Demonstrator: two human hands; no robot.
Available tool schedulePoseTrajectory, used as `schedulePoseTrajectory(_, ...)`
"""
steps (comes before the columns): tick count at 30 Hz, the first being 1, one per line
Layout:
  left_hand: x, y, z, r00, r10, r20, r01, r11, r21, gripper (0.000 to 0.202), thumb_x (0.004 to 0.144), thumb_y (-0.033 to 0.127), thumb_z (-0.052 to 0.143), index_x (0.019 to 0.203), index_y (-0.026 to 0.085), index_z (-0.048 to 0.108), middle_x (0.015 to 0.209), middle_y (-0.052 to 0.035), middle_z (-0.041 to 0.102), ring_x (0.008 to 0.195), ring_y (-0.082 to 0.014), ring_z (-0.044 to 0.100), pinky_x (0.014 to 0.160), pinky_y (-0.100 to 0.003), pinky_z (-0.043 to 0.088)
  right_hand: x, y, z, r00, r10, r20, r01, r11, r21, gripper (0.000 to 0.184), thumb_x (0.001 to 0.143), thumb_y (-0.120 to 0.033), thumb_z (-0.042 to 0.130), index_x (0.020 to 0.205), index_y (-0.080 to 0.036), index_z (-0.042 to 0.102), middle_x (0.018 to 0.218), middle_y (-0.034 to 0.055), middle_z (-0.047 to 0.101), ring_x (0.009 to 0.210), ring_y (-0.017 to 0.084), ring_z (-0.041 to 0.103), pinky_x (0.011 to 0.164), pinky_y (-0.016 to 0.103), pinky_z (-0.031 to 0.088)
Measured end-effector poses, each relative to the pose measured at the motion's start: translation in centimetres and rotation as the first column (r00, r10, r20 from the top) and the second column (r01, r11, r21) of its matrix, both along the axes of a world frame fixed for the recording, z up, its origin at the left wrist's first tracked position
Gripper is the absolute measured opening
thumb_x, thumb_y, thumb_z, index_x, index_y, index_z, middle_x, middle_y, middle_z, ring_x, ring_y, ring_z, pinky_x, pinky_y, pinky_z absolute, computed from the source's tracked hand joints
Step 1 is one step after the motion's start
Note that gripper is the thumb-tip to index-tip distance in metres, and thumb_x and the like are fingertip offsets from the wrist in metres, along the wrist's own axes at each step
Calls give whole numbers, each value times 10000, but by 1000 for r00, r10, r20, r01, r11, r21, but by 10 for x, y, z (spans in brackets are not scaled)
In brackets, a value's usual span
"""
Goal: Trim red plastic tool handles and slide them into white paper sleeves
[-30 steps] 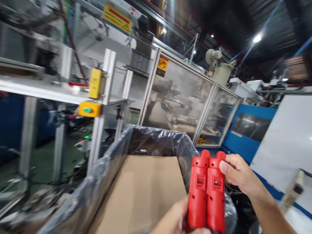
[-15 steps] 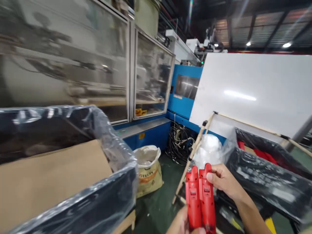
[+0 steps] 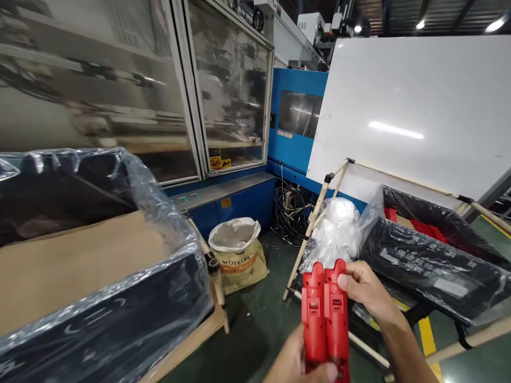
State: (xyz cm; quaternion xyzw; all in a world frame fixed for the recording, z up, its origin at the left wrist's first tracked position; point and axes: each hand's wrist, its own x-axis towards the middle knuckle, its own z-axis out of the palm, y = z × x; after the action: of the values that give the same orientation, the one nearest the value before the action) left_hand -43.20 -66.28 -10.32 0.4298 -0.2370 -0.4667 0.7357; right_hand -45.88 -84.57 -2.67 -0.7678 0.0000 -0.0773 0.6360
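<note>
Holding two red tubular plastic parts (image 3: 335, 314): left hand (image 3: 292, 357) curled round bottoms, right hand (image 3: 365, 289) pinching one top; keep aligned.

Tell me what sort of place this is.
Probably a factory: a blue machine, framed see-through panels and a plastic-lined box holding red pieces.

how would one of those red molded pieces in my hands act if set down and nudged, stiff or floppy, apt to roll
Each red molded piece is probably stiff, given its straight, crisp outline. The rounded body might rock or roll, though its underside is hidden, and the glossy surface suggests it could slide easily.
</note>
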Motion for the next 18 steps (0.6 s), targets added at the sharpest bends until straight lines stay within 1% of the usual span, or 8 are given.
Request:
schedulePoseTrajectory(4, 4, -3, 1, 998, -1, 67, 3, 1000, -25, 605, 630, 546, 826, 1008, 171, 540, 781, 25, 487, 677, -110, 379, 657, -261, 293, 6, 0, -3, 1000, 9, 1, -9, 1000, -6, 542, 774, -675, 619, 626, -169, 493, 575, -62, 324, 512, 66, 221, 472, 214, 222)
schedulePoseTrajectory(7, 7, -5, 1, 991, 34, 131, -31, 999, -23, 591, 643, 553, 809, 985, 160, 530, 782, 21, 484, 692, -116, 375, 661, -264, 287, 9, 0, -4, 1000, 17, 6, -17, 1000, -20, 552, 777, -690, 606, 634, -167, 500, 576, -60, 329, 516, 69, 229, 474, 215, 228)
schedulePoseTrajectory(11, 9, -4, 2, 982, 78, 170, -78, 997, -4, 558, 653, 560, 796, 940, 161, 532, 784, 14, 492, 706, -127, 391, 671, -270, 305, 9, -2, -5, 999, 28, 29, -26, 998, -53, 566, 773, -706, 600, 628, -168, 498, 566, -69, 299, 513, 68, 217, 471, 216, 221)
schedulePoseTrajectory(13, 10, -4, 2, 981, 80, 175, -81, 997, 2, 548, 651, 564, 794, 926, 165, 538, 778, 16, 483, 704, -129, 393, 668, -269, 309, 7, -8, -4, 998, 37, 48, -33, 997, -75, 591, 796, -727, 551, 601, -172, 487, 543, -70, 295, 493, 70, 229, 461, 222, 213)
schedulePoseTrajectory(15, 10, -3, 2, 984, 61, 165, -61, 998, -7, 557, 645, 561, 797, 946, 164, 547, 780, 13, 489, 705, -130, 399, 670, -267, 311, 6, -18, -1, 996, 39, 78, -31, 995, -96, 630, 846, -742, 443, 601, -168, 524, 517, -63, 323, 473, 79, 265, 465, 234, 235)
schedulePoseTrajectory(16, 9, -4, 2, 988, 44, 149, -42, 999, -13, 567, 642, 556, 802, 963, 163, 549, 788, 9, 498, 707, -130, 408, 671, -266, 313, 7, -24, 3, 995, 35, 98, -25, 994, -104, 643, 881, -725, 389, 642, -158, 576, 521, -53, 360, 479, 89, 303, 481, 238, 264)
schedulePoseTrajectory(17, 9, -4, 1, 991, 26, 130, -23, 1000, -21, 574, 639, 548, 807, 977, 162, 549, 797, 5, 509, 709, -130, 417, 672, -265, 316, 8, -29, 7, 992, 35, 119, -22, 994, -109, 631, 916, -684, 366, 724, -149, 639, 550, -38, 417, 508, 100, 358, 514, 239, 305)
schedulePoseTrajectory(18, 8, -5, 1, 993, 12, 113, -8, 1000, -30, 578, 636, 538, 814, 984, 161, 549, 802, 3, 517, 711, -128, 424, 674, -262, 319, 11, -35, 11, 990, 48, 136, -32, 993, -114, 576, 945, -625, 383, 839, -147, 688, 606, -20, 485, 564, 110, 425, 568, 238, 350)
